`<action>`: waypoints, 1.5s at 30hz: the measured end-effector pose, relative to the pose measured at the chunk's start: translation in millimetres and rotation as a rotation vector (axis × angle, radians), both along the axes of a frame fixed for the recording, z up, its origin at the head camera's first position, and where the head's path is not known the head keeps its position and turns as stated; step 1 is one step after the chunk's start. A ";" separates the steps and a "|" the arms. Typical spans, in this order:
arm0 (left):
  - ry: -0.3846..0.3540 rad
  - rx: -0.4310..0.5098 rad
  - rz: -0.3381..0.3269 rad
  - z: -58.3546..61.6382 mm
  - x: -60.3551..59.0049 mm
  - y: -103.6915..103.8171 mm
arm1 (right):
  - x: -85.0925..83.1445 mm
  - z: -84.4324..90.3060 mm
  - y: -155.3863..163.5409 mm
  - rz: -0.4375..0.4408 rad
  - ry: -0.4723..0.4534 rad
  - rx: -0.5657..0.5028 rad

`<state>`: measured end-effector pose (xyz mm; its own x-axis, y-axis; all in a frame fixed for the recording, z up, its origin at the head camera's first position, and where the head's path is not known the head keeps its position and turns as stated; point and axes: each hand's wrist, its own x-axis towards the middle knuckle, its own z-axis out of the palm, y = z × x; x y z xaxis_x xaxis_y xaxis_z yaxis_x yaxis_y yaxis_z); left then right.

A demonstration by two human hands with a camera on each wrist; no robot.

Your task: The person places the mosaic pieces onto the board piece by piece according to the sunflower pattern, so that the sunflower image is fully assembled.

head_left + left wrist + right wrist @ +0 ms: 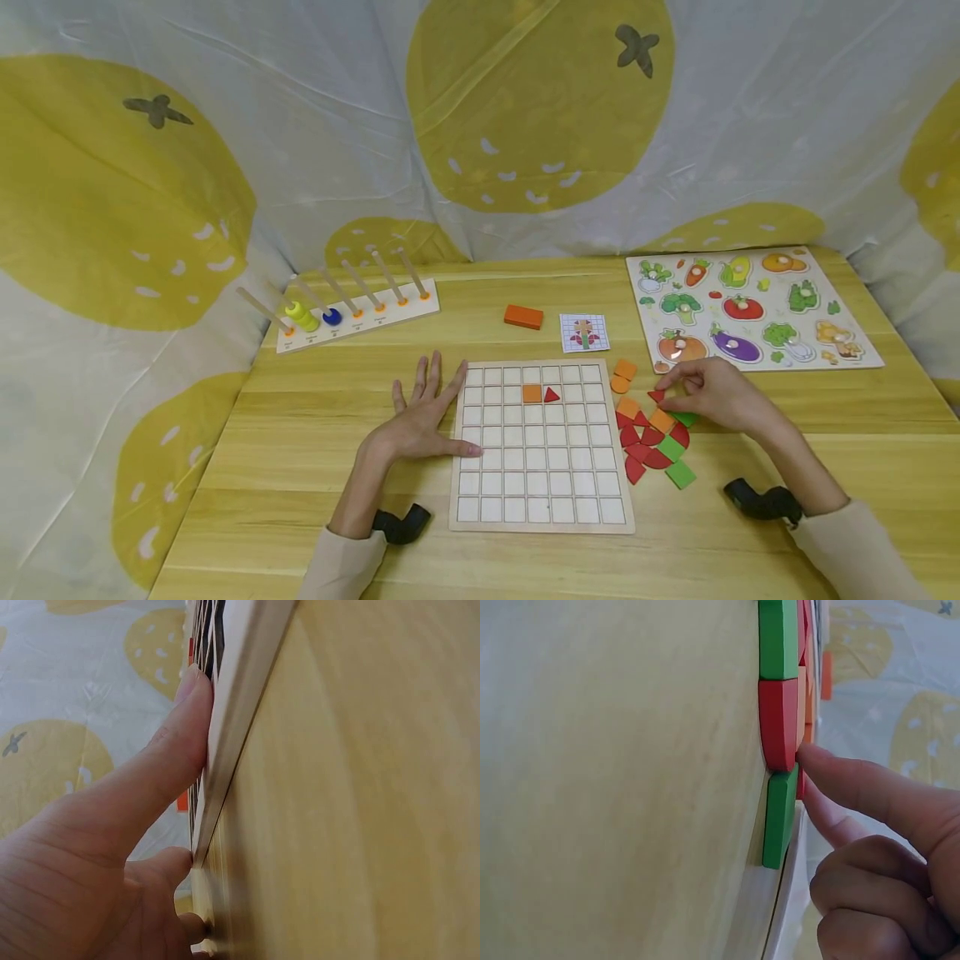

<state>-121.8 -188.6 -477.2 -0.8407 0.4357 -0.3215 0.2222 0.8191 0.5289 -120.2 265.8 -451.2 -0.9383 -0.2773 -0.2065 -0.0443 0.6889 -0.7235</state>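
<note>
L hand [420, 417] flat, steadying grid board [542, 508]; R hand [712, 393] pinching red piece [657, 396] — risk: loose pinch drops it, scattering pile [654, 446].

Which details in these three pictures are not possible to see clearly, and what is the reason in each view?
- Head view: the design on the pattern card is too small to read.
- Head view: the right hand covers the piece under its fingertips, so its grip is unclear.
- Left wrist view: the grid board is edge-on; its cells are hidden.
- Right wrist view: the loose pieces show only edges, not shapes.
</note>
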 end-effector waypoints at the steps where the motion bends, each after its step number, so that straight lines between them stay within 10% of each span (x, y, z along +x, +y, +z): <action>1: 0.005 -0.002 0.001 -2.5 -0.4 -0.8 | -0.1 0.0 -0.5 0.004 0.011 0.007; 34: 0.014 -0.019 0.012 -3.9 1.7 -1.1 | -3.1 -0.1 -5.0 0.028 0.036 0.006; 45: -0.026 0.007 -0.008 21.8 5.8 6.1 | -26.7 19.8 -69.7 0.134 -0.003 -0.087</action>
